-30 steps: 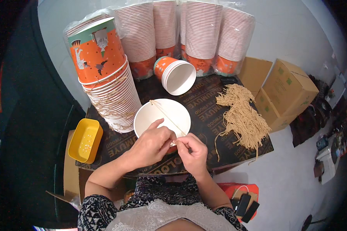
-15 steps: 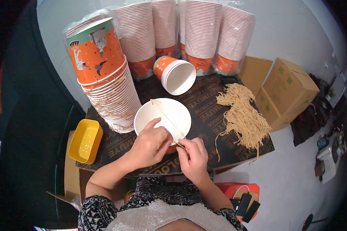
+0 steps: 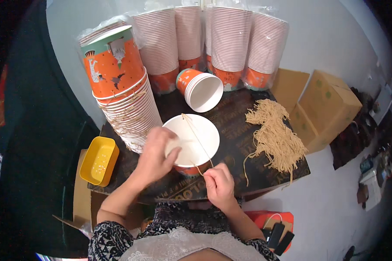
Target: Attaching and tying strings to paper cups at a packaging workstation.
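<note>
An orange paper cup [image 3: 196, 139] with a white inside stands upright on the dark board [image 3: 235, 113] in front of me. My left hand [image 3: 157, 154] grips its near left rim. A thin tan string [image 3: 197, 135] runs across the cup's mouth from the far rim to the near rim. My right hand [image 3: 220, 185] pinches the string's near end just below the cup. A pile of the same tan strings [image 3: 274, 137] lies on the board to the right.
A tall tilted stack of orange cups [image 3: 122, 95] leans at the left. Wrapped cup stacks [image 3: 213, 43] line the back. One cup [image 3: 200, 89] lies on its side behind. A yellow tray [image 3: 99, 160] sits at left, cardboard boxes [image 3: 326, 108] at right.
My left hand has shifted left onto the cup's rim, uncovering more of the cup. My right hand has pulled the string's end slightly toward me.
</note>
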A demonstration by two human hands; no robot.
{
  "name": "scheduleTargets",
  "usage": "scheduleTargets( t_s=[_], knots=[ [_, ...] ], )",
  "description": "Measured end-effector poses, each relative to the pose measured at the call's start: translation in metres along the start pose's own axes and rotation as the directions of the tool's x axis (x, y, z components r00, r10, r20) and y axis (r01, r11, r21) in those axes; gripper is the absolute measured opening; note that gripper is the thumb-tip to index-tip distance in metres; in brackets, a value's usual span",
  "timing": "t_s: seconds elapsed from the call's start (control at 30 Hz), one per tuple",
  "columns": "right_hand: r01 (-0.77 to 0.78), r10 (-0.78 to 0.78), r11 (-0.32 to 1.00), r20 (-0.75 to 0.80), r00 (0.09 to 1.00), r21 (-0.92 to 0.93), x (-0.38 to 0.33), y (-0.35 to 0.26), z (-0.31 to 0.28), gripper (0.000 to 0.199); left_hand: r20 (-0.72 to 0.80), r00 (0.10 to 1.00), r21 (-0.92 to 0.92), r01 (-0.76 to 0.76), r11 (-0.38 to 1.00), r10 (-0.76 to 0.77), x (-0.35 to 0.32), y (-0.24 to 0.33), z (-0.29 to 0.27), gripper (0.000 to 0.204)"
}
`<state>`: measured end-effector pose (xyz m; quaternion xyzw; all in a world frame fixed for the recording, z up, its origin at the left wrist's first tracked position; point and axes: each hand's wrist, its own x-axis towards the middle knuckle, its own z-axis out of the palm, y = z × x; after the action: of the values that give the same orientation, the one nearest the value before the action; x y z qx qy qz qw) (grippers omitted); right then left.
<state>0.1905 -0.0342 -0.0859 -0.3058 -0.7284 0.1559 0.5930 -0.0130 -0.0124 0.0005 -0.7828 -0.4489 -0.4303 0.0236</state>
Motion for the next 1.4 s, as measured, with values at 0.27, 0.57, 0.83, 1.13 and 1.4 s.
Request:
scheduleTargets(
  t_s=[0.27,0.57,0.83,1.13,1.4],
  knots=[
    [0.14,-0.147,0.989,0.222,0.964,0.045,-0.007,-0.009,0.016,0.016,0.063,0.794,-0.03,0.607,0.794,-0.604,-0.024,-0.027,0.001,0.035],
    [0.087,-0.113,0.991,-0.281,0.953,-0.104,-0.036,-0.005,-0.016,0.023,-0.208,0.902,-0.142,0.356,0.924,-0.379,-0.035,0.033,-0.093,0.025],
    [-0.1,0.091,0.993,-0.128,0.988,-0.069,-0.039,0.025,-0.03,0.01,-0.346,0.895,0.758,0.444,0.477,-0.283,0.004,0.063,-0.21,0.005],
    [-0.168,0.167,0.986,-0.058,0.984,-0.02,-0.045,0.035,-0.023,0.01,-0.008,0.981,0.999,0.001,0.035,0.195,0.163,0.01,-0.219,0.004],
    [-0.178,0.177,0.983,-0.034,0.984,-0.035,-0.046,0.029,-0.024,0.011,0.247,0.959,0.964,-0.258,0.068,0.138,0.224,-0.012,-0.141,0.01]
  ],
)
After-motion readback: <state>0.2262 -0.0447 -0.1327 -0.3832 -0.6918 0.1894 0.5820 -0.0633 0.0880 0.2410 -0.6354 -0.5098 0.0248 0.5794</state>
